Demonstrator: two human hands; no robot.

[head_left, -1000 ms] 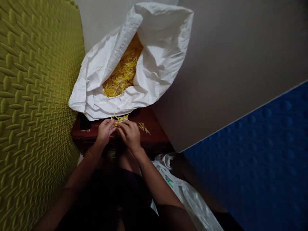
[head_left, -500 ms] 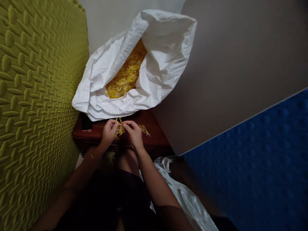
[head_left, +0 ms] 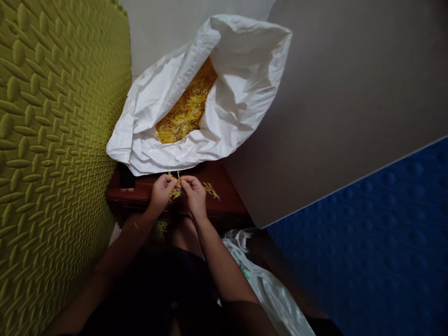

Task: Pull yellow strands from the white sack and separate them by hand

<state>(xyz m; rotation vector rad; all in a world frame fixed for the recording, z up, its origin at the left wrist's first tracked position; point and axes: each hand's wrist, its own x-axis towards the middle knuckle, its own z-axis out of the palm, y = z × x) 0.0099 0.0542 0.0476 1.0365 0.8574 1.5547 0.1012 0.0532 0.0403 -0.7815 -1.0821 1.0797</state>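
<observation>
My left hand (head_left: pixel 163 190) and my right hand (head_left: pixel 194 192) meet fingertip to fingertip over a reddish-brown box-like surface (head_left: pixel 227 200). Both pinch thin yellow strands (head_left: pixel 178 181), whose ends stick up above the fingers. Whether they are cords or wires is too small to tell. Under the fingers lies a little pile of similar strands (head_left: pixel 175 194), partly hidden by my hands. Just right of my right hand rests another small bunch of yellow strands with pale tips (head_left: pixel 211 190). Beyond my hands, a white woven sack (head_left: pixel 241 102) gapes wide, holding many yellow strands (head_left: pixel 185 112).
A yellow-green textured foam mat (head_left: pixel 63 140) stands upright on the left. To the right are a grey-brown panel (head_left: pixel 332 93) and a blue studded mat (head_left: pixel 378 233). A dark flat object (head_left: pixel 126 178) lies by the sack. A plastic bag (head_left: pixel 266 280) sits beside my leg.
My fingertips have come closer together, and two strand ends now stand up between them. The whole view has shifted slightly; the sack and the loose bunch stay in place.
</observation>
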